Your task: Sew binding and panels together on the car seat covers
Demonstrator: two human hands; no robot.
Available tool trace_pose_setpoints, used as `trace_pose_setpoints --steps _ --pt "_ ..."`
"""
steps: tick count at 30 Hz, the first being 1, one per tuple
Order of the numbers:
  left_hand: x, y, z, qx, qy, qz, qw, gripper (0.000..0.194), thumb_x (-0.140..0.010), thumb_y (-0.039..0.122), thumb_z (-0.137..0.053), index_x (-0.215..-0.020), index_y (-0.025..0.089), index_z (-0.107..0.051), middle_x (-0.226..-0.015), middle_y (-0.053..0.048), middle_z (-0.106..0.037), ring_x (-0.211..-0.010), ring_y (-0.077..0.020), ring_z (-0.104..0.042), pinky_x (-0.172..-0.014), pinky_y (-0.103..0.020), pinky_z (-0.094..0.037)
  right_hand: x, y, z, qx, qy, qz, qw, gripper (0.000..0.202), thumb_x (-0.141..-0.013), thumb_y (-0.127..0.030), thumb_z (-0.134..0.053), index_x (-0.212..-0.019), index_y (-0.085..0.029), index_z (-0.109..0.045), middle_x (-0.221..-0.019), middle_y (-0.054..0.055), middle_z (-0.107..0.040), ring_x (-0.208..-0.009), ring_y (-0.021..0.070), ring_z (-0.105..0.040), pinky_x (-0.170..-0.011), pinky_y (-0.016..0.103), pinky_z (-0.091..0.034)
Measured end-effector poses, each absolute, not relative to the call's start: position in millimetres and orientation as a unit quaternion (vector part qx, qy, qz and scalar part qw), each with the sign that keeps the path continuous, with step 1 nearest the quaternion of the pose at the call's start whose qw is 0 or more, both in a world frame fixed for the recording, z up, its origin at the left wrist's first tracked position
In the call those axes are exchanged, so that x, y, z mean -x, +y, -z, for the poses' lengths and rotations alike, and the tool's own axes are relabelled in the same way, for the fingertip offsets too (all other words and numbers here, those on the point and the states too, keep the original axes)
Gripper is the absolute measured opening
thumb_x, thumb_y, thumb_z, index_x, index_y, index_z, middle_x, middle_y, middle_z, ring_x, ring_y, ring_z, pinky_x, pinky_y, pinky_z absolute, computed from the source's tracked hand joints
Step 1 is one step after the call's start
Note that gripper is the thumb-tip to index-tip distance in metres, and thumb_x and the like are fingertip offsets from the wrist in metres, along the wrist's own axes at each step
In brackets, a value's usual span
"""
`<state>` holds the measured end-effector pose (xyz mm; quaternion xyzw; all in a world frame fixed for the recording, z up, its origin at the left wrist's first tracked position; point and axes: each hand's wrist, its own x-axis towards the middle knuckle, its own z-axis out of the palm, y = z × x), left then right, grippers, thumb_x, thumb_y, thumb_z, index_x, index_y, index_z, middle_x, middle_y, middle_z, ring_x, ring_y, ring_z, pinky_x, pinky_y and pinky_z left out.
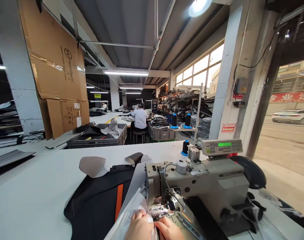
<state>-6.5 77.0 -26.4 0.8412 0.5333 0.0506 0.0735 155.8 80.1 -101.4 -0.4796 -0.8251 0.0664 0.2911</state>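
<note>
At the bottom centre, my left hand [139, 227] has its fingers bent and pressed together on a thin whitish sheet [128, 216], close to the sewing machine's [199, 181] needle area. Just to the right, my right hand [169, 229] pinches the edge of the work, thumb and fingers closed beside the presser foot [158, 213]. What lies under the fingertips is partly hidden. Left of the machine head spreads a black fabric piece [97, 196] with an orange strip [119, 201] and grey flaps at its far end. It adjoins the whitish sheet.
Long metal snips or tweezers [188, 225] lie right of my right hand. A control panel [222, 146] tops the machine, with a black thread cone [185, 147] behind. Beyond the white table [24, 196] stand a grey crate [122, 135] and a seated person [140, 118]. Cardboard [52, 60] rises at left.
</note>
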Motion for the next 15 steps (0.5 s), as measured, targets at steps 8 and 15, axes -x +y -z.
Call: trace_pose_setpoints --steps 8,15 --pt "7.2 57.9 0.3 -0.853 0.510 -0.105 0.037 0.034 -0.078 0.004 -0.040 -0.085 0.021 -0.068 -0.101 -0.005 -0.064 -0.107 -0.0242 -0.049 -0.091 -0.039 -0.037 -156.0 48.2 74.4 0.497 -0.815 -0.076 0.288 0.047 -0.074 -0.012 -0.048 -0.119 -0.022 -0.057 -0.107 0.008 -0.060 -0.098 0.0241 -0.054 -0.084 0.031 -0.042" --pt "11.3 18.3 -5.6 -0.839 0.533 -0.097 0.053 0.025 -0.076 0.011 -0.040 -0.076 0.017 -0.063 -0.083 -0.006 -0.062 -0.087 -0.0205 -0.054 -0.078 -0.032 -0.039 -158.6 7.2 64.1 0.498 -0.810 -0.123 0.283 0.049 -0.078 -0.010 -0.040 -0.125 -0.018 -0.052 -0.099 0.011 -0.062 -0.093 0.0251 -0.056 -0.081 0.034 -0.041"
